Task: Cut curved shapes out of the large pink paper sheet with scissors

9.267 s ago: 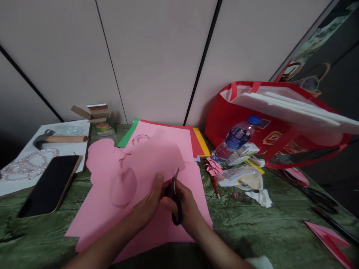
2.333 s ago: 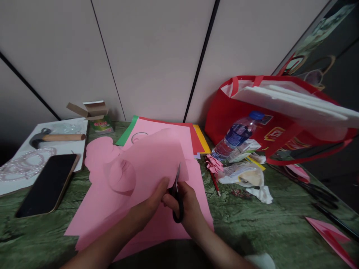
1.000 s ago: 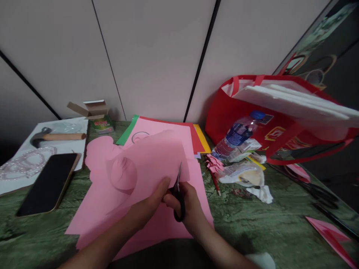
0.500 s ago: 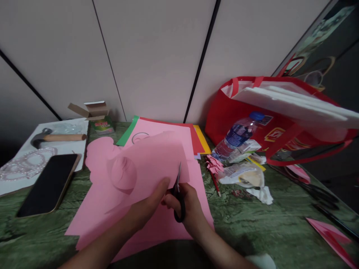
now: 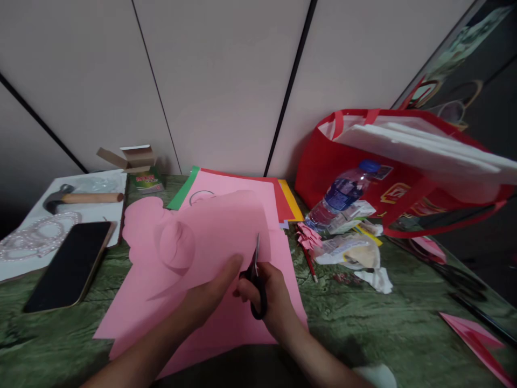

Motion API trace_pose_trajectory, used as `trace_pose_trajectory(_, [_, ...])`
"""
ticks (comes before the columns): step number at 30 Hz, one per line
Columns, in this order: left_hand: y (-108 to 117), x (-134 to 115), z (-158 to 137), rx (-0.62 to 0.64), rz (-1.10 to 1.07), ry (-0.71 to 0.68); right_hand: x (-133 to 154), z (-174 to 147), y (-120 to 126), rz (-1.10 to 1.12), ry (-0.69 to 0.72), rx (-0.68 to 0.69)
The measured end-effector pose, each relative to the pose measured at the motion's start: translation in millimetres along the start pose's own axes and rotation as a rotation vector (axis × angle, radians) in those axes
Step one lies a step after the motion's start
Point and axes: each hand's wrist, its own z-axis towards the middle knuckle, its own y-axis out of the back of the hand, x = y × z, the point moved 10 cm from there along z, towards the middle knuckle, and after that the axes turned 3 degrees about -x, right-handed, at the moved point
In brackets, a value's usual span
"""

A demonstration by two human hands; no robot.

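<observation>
The right grip (image 5: 271, 291) is closed around black-handled scissors (image 5: 263, 302), their blades pointing away over the pink sheet (image 5: 230, 226). The left grip (image 5: 214, 293) holds that sheet's near edge, thumb on top, fingers hidden. More pink paper (image 5: 226, 331) lies beneath both. Right of the grips, a paper flower (image 5: 309, 237), wrapper (image 5: 349, 253), bottle (image 5: 341, 195) and red bag (image 5: 319, 172) crowd the worktop (image 5: 363, 328); a phone (image 5: 68, 269) and hammer (image 5: 91, 198) lie well left.

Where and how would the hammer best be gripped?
Take the hammer by its wooden handle, probably from above and the right. It lies flat, the handle pointing right, while the dark head sits at the left, near the beads. The phone lies on the near side.
</observation>
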Motion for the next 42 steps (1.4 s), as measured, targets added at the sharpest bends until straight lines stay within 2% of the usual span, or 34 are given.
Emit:
trace_pose_trajectory(3, [-4,3,-1,0.05,-0.008,0.049,-2,1,-1,0.023,-0.005,0.004])
trace_pose_trajectory(16, [-7,0,-6,0.061,-0.071,0.136,-1,1,0,0.037,-0.008,-0.005])
trace_pose_trajectory(22, [-6,-9,-3,0.048,-0.098,0.074,3,0,0,0.013,-0.003,-0.002])
trace_pose_trajectory(27, [-10,-1,1,0.087,-0.116,0.136,1,0,1,0.043,-0.033,-0.025])
trace_pose_trajectory(31, [-13,-4,2,0.121,-0.163,0.117,1,-1,0,0.054,-0.039,-0.02])
trace_pose_trajectory(42, [-6,-2,2,0.047,-0.162,0.116,0,-1,-2,0.07,-0.052,-0.001])
